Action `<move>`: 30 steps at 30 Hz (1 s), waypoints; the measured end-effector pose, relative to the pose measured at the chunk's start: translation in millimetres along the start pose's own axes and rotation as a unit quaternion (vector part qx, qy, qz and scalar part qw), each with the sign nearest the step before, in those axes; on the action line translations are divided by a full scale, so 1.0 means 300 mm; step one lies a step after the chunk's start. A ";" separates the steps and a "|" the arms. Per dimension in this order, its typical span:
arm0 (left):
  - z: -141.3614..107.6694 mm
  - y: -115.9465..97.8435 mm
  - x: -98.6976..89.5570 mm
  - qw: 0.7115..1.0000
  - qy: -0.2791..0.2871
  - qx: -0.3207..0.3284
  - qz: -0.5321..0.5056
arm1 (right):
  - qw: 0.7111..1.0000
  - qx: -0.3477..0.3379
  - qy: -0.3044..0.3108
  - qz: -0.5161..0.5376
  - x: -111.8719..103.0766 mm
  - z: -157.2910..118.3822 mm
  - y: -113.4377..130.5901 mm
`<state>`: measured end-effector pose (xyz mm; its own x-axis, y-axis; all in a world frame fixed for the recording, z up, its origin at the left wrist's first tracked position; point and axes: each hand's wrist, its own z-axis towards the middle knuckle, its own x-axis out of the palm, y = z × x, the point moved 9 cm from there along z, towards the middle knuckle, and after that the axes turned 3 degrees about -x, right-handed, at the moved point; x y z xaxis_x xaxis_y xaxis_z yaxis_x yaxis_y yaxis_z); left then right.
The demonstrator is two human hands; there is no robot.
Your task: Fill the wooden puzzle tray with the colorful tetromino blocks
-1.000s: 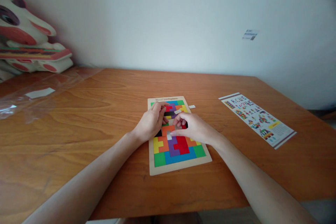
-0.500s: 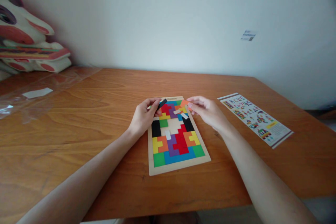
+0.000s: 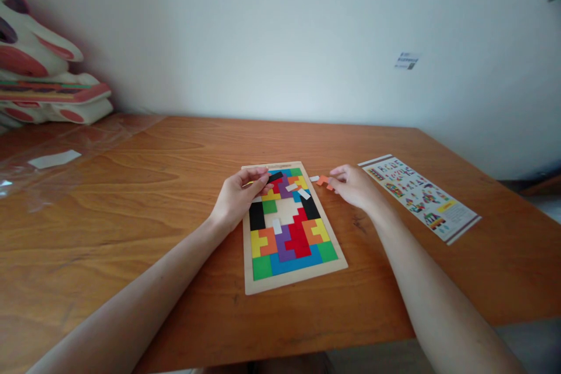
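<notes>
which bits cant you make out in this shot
All in the head view:
black strip: one end hidden by left hand
puzzle board lettering: blurred
leaflet fine print: too small
toy animal: cut off by left edge
wall label text: too small

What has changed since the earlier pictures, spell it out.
The left hand took up the black strip from the board. The right hand carried the orange piece rightward off the board; its fingers still touch it. The board and leaflet stayed put.
</notes>
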<state>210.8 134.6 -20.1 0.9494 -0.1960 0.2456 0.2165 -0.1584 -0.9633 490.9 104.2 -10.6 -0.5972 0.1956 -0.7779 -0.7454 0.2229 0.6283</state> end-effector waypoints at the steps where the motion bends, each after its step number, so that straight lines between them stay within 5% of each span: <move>1: 0.000 -0.001 0.002 1.000 0.002 0.000 -0.003 | 1.000 0.000 0.016 -0.021 0.003 -0.005 0.001; 5: 0.002 0.001 0.005 1.000 0.003 -0.010 -0.030 | 0.992 -0.018 0.049 -0.112 -0.008 -0.037 0.030; 8: 0.003 0.007 0.004 0.999 0.001 -0.019 -0.044 | 0.984 -0.028 0.013 -0.173 -0.045 -0.056 0.061; 12: 0.007 0.013 0.000 0.999 0.000 -0.021 -0.045 | 0.985 -0.110 -0.022 -0.129 -0.040 -0.094 0.166; 16: 0.012 0.016 -0.001 0.999 0.010 -0.013 -0.040 | 0.943 -0.261 0.199 0.052 0.143 -0.205 0.328; 18: 0.013 0.015 0.000 0.999 0.015 -0.008 -0.038 | 0.919 -0.289 0.255 0.080 0.199 -0.258 0.374; 30: 0.007 0.006 0.007 1.000 0.021 0.006 -0.015 | 0.926 -0.222 0.277 0.125 0.252 -0.274 0.361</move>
<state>213.5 136.1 -21.6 0.9317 -0.2326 0.2791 0.2480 -0.1541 -0.9564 340.8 64.7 -2.4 -0.7368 -0.3599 -0.5724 -0.5372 -0.2024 0.8188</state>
